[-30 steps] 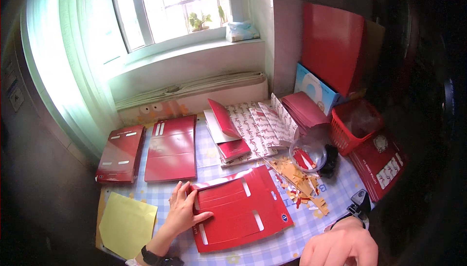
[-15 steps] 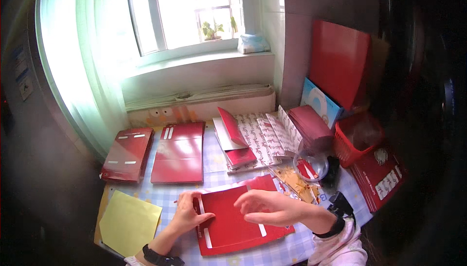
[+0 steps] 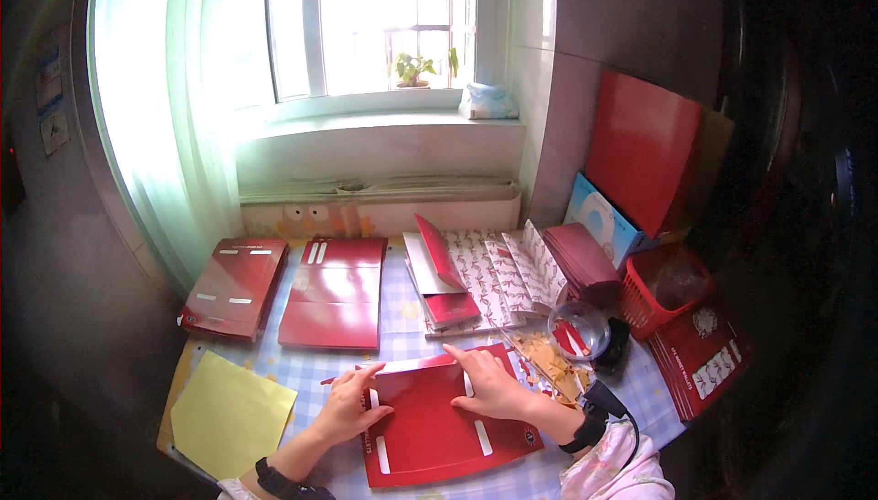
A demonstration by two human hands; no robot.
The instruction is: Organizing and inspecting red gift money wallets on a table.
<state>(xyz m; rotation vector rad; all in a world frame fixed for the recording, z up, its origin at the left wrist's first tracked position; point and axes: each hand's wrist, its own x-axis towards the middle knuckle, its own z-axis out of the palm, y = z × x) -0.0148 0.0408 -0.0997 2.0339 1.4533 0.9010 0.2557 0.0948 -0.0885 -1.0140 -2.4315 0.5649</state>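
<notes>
Both hands flat on red folded card (image 3: 430,422) at 6 o'clock of the view, lying on checked desk (image 3: 402,331). Left hand (image 3: 350,406) comes up from the lower edge at 7 o'clock, watch on wrist, palm down on the card's left part, fingers (image 3: 368,376) spread fairly wide and pressing near the top left edge, gripping nothing. Right hand (image 3: 489,384) enters from 5 o'clock, dark band on wrist, palm down on the upper middle, fingers loosely together and stretched toward 11 o'clock, index tip at the raised top edge; pressing, not closed around it. Card's long axis runs roughly 9 to 3 o'clock, tilted a bit down to the left; top flap lifted, white strips on its face. Yellow sheet (image 3: 230,413) at 8 o'clock just beside left forearm. Two stacks of red covers (image 3: 331,294) at 11 o'clock, well apart. Clear round bowl (image 3: 578,329) and paper scraps (image 3: 549,367) at 2 o'clock, near the right hand. Red basket (image 3: 660,303) further toward 3 o'clock.
</notes>
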